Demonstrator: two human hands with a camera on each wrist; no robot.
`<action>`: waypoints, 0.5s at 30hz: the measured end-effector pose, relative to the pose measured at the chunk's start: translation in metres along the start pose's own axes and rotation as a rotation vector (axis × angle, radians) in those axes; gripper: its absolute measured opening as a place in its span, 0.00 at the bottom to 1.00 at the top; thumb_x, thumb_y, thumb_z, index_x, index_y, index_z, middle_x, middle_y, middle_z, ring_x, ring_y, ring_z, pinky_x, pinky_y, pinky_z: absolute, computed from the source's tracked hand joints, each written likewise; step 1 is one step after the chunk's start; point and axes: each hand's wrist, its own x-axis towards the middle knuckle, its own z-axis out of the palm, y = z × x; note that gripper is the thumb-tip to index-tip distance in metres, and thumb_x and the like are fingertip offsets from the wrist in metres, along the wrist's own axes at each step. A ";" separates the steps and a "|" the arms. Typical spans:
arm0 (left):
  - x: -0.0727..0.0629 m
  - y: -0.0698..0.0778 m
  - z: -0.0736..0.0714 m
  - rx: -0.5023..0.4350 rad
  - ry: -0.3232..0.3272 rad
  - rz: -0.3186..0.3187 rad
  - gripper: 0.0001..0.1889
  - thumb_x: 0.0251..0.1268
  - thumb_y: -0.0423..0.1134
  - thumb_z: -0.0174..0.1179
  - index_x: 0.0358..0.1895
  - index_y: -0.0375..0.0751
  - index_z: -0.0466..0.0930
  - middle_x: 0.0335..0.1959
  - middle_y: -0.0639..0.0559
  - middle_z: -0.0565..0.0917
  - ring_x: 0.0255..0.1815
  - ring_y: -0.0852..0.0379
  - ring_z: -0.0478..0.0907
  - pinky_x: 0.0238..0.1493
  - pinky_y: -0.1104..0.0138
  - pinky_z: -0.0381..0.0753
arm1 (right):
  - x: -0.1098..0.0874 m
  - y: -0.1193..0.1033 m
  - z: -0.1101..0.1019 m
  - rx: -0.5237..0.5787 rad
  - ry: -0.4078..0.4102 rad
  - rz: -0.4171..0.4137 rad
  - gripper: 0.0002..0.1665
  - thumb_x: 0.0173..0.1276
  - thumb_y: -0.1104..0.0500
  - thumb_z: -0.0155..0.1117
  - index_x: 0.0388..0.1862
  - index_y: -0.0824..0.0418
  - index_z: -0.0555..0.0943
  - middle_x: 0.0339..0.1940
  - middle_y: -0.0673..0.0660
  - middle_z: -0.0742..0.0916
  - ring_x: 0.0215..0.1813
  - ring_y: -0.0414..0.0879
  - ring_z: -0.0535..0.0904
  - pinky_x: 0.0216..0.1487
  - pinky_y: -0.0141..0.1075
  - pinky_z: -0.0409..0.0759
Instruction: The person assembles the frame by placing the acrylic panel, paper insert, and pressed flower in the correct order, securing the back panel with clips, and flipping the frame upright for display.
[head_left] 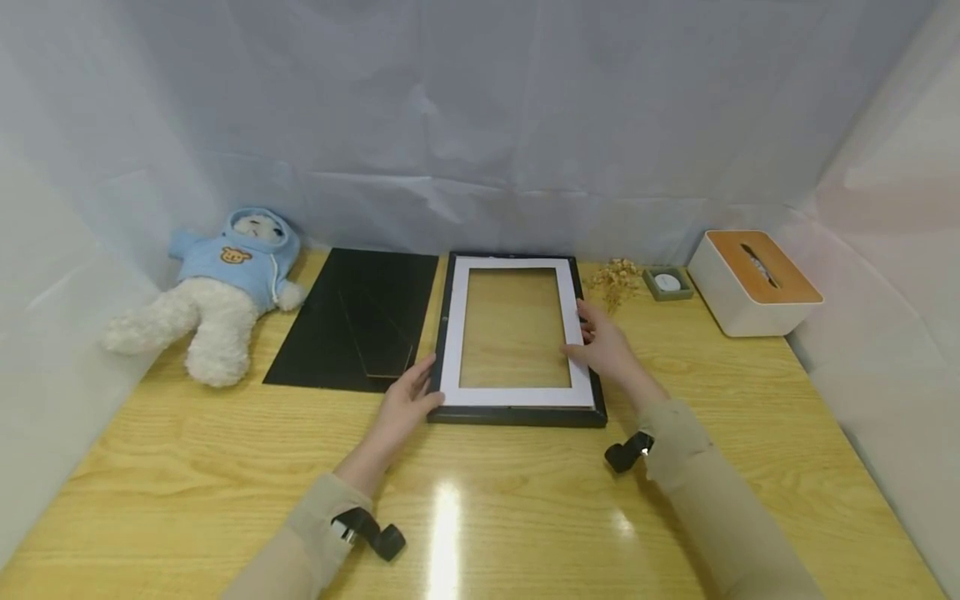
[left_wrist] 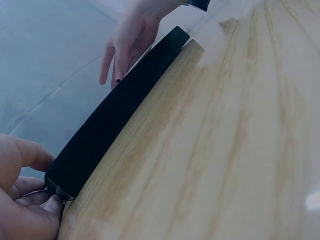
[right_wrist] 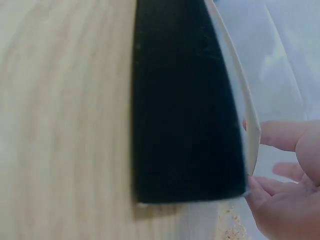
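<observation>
Frame (head_left: 517, 415), black and rectangular, lay on a wood-grained surface (head_left: 525, 517), its long axis running away from the person and one short side nearest. On it sat a white mat (head_left: 453, 333) with a rectangular window. The left grip (head_left: 405, 404) held the frame's near left corner between thumb and fingers; the right grip (head_left: 603, 343) pinched the mat's right edge, which bowed outward. Just left lay a black board (head_left: 315, 350) (a stand's outline showed on it), then a plush toy (head_left: 219, 333) whose blue hoodie (head_left: 202, 267) bore a bear-face emblem (head_left: 235, 256). Beyond the right grip were dried flowers (head_left: 617, 279), a small green box (head_left: 678, 294) holding a round white piece (head_left: 666, 283), and an orange-topped tissue box (head_left: 750, 308).
</observation>
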 end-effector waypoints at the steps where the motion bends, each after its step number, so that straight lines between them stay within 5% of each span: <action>1: 0.000 0.000 0.000 0.003 0.001 -0.002 0.33 0.63 0.24 0.55 0.72 0.32 0.56 0.72 0.36 0.57 0.72 0.43 0.55 0.69 0.60 0.58 | -0.001 0.000 0.000 -0.007 -0.004 -0.002 0.49 0.62 0.65 0.67 0.76 0.67 0.51 0.72 0.70 0.63 0.68 0.65 0.63 0.65 0.52 0.66; 9: 0.001 -0.001 0.000 0.018 -0.004 -0.015 0.34 0.63 0.25 0.56 0.73 0.34 0.56 0.73 0.38 0.56 0.72 0.45 0.55 0.68 0.61 0.59 | -0.007 0.002 0.002 -0.098 -0.037 -0.024 0.48 0.64 0.61 0.66 0.76 0.64 0.51 0.73 0.70 0.61 0.70 0.65 0.59 0.67 0.53 0.63; 15: 0.001 -0.001 -0.001 0.015 0.001 -0.008 0.33 0.63 0.24 0.55 0.72 0.33 0.56 0.73 0.36 0.56 0.72 0.42 0.54 0.69 0.60 0.58 | -0.008 0.012 0.003 -0.063 -0.049 -0.036 0.47 0.65 0.60 0.66 0.76 0.63 0.52 0.74 0.67 0.59 0.71 0.65 0.58 0.67 0.52 0.62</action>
